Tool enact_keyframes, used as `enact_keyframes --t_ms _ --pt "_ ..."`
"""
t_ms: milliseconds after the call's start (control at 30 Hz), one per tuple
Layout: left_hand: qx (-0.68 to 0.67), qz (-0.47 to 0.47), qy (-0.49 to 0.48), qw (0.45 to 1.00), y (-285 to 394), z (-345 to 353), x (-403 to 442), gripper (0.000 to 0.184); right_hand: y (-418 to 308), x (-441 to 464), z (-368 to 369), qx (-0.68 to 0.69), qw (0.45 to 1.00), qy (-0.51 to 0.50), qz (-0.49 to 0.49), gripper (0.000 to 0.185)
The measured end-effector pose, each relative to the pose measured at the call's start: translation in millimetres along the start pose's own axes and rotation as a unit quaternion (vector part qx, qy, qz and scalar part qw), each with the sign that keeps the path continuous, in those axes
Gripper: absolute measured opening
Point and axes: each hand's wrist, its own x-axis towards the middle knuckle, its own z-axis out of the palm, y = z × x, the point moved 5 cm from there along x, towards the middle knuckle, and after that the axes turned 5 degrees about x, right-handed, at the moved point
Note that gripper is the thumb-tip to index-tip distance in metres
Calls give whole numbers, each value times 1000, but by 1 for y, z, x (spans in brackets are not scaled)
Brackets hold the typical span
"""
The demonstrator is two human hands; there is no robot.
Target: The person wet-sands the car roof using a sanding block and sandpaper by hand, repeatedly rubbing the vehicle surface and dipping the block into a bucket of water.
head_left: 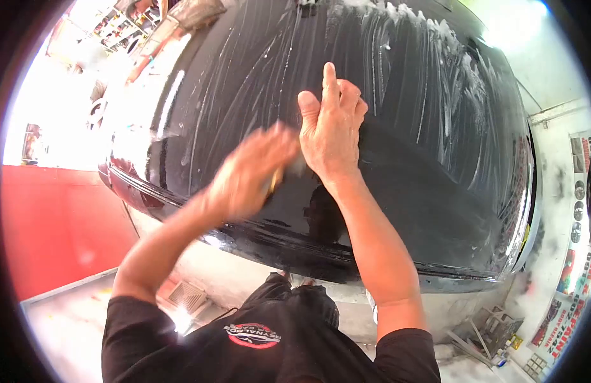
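Over a dark, glossy car panel (410, 210) streaked with white suds are both my hands. My right hand (334, 121) has its index finger stretched out and its thumb apart, the other fingers bent; no held object shows. Just left of it, my left hand (254, 166) is smeared by motion, with a small yellowish edge showing under its palm that I cannot make out. White foam (429, 29) lies thicker along the panel's far side, and thin streaks run down toward me.
A red wall (66, 223) stands at the left. Printed banners (567, 268) hang on the right wall. A metal stand (490, 332) is on the floor at the lower right, and a grey grille-like box (186, 295) lies at the lower left.
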Motion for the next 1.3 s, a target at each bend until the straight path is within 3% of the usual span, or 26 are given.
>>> enact_keyframes --t_ms 100,167,267,300,400,467,500,600,633,667,700,733,800,833,900,933,967,1000,1033,1067,1167,1200,1267,1300 --pt "-12 -8 -57 998 11 -6 -14 61 -4 -2 -1 -9 1000 -15 -1 65" --pt "-12 -24 13 1000 -16 -5 44 53 -3 -1 -1 -12 1000 -11 2 65" --pt "94 54 160 981 -89 8 174 37 -1 0 -3 34 999 -4 20 66" --pt "-2 3 133 991 -112 3 224 34 -1 1 -4 34 999 5 5 66" --pt "92 -140 103 981 -204 32 360 47 0 -2 -4 9 1000 0 -4 64" --pt "147 -140 75 976 -233 49 395 49 3 -4 -4 16 1000 6 -5 62" --pt "149 -123 114 975 -232 52 388 49 4 -5 -3 25 1000 3 0 62" --pt "127 -65 70 987 -152 16 284 40 -1 -3 -3 34 999 -4 7 64" --pt "50 3 146 988 -116 6 235 37 -2 -3 -4 30 999 -8 10 65" --pt "73 -31 123 989 -103 6 197 40 -5 -2 -4 26 1000 -11 12 66" --pt "31 16 109 993 -101 10 160 41 -8 -2 -7 10 1000 -4 0 68" --pt "10 5 94 996 -89 2 145 41 -10 0 -8 0 1000 -3 -11 68" --pt "29 23 116 993 -102 2 153 40 -11 -1 -7 -21 999 -4 -24 69" --pt "24 9 78 997 -110 -1 179 40 -11 -1 -6 -29 999 -15 -14 70" --pt "46 -34 99 993 -143 -2 249 36 -8 -1 -4 -17 1000 -25 -9 68" --pt "99 -7 138 985 -177 9 291 37 -6 -1 -2 -13 999 -30 -5 71" --pt "166 -46 145 974 -262 43 357 38 -2 -2 0 -4 1000 -28 -13 71" --pt "149 -44 157 975 -241 19 379 49 0 -1 1 3 999 -34 -6 71" --pt "280 -86 86 952 -265 29 418 47 0 0 0 10 999 -39 3 71" --pt "217 -140 111 960 -309 42 448 47 0 -1 -1 18 999 -46 10 71" --pt "144 -158 152 965 -277 22 416 53 2 -3 0 4 999 -41 11 70" --pt "189 -77 99 974 -286 27 405 52 1 0 -1 4 999 -33 1 69" --pt "185 -78 50 978 -224 16 314 41 0 0 -1 4 999 -41 1 70" --pt "80 -89 79 990 -187 4 266 40 -1 0 0 1 999 -41 -2 70"
